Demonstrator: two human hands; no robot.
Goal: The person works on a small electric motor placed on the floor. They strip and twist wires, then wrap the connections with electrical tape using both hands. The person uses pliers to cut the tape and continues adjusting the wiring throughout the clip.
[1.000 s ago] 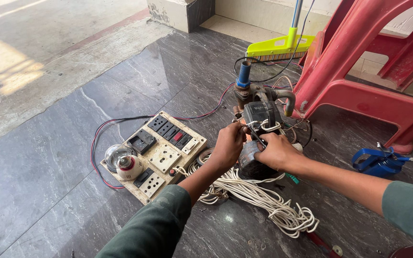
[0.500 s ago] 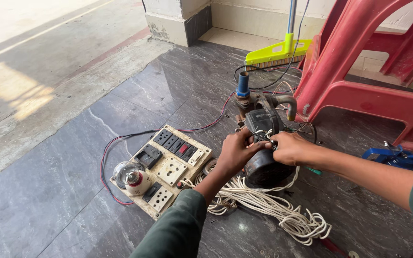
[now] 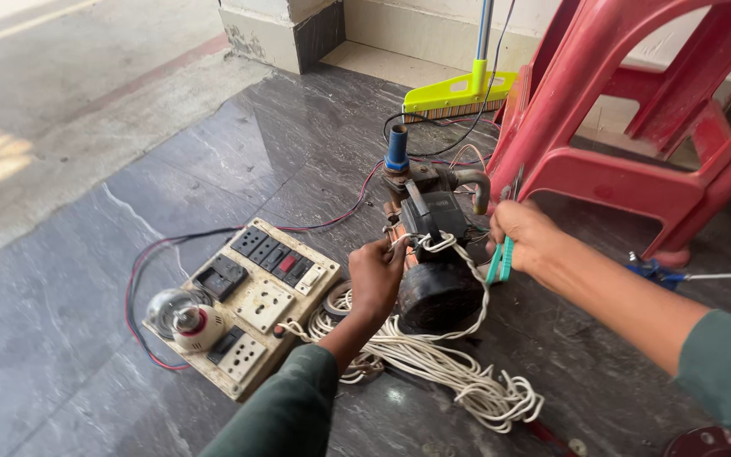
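My left hand (image 3: 376, 279) is closed, pinching the white cord (image 3: 433, 364) where it loops over the pump (image 3: 435, 254). My right hand (image 3: 524, 239) grips a teal tool (image 3: 501, 261) just beside the pump's right side. The pump sits on the dark floor (image 3: 239, 161), the switchboard (image 3: 243, 305) close on its left and a red chair (image 3: 628, 118) crowding the right. Cord coils lie in front. Behind stands a broom (image 3: 463, 93). Open floor lies far left.

The left hand (image 3: 376, 278) grips white cord (image 3: 433, 360) at a dark pump (image 3: 435, 271); the right hand (image 3: 524, 237) holds a teal tool (image 3: 499, 261).
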